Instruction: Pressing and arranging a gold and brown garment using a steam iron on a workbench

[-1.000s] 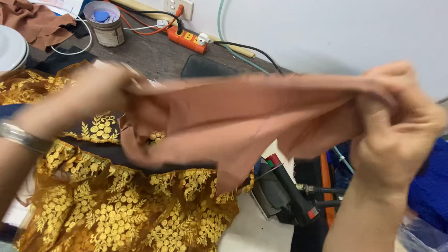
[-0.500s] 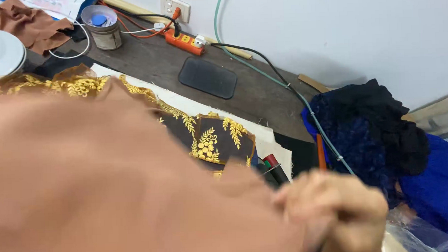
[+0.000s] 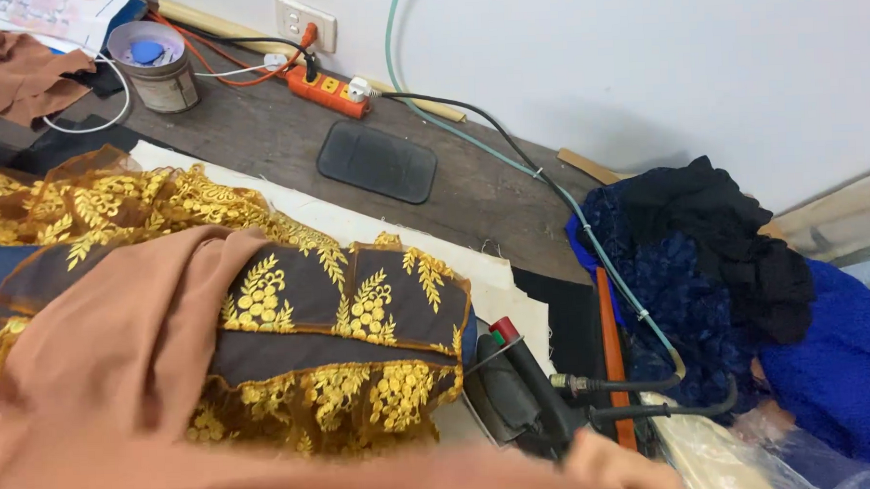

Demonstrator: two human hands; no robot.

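Right hand [image 3: 621, 469] only partly in frame at bottom edge, touching the terracotta cloth [image 3: 122, 381]; grip can't be judged. Left hand out of view. Cloth drapes lower left over the gold-embroidered dark fabric [image 3: 341, 315] on the counter [image 3: 258, 135], steam iron [image 3: 522, 391] just beside

head view: single camera, worn on the person's head | looks down and forward across the gold-embroidered fabric [image 3: 331, 316] toward the white wall [image 3: 640, 54] beyond it | close above that fabric | no second view
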